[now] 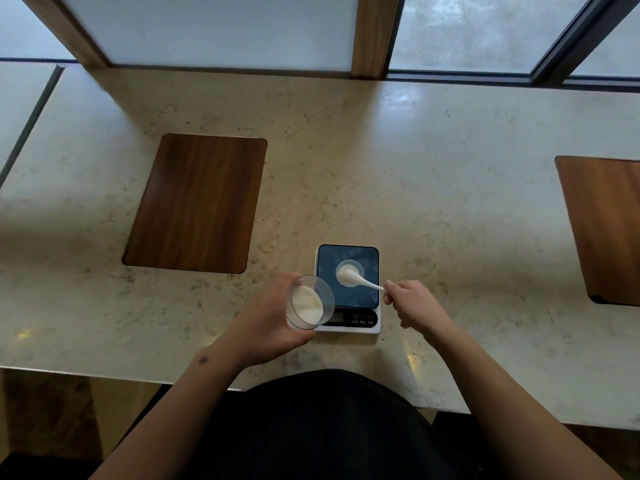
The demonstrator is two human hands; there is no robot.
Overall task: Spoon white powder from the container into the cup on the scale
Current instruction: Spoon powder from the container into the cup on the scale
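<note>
A small clear cup (356,265) stands on the dark platform of a white digital scale (367,299). My right hand (410,303) grips the handle of a white spoon (365,281), whose bowl rests inside the cup's mouth. My left hand (266,323) holds a clear round container (309,303) tilted toward me, just left of the scale, with white powder lying in its bottom.
A pale stone counter (415,168) carries a dark wooden inset panel (197,202) at the left and another (606,230) at the right edge. Windows and wooden posts run along the far side. The counter's near edge is close to my body.
</note>
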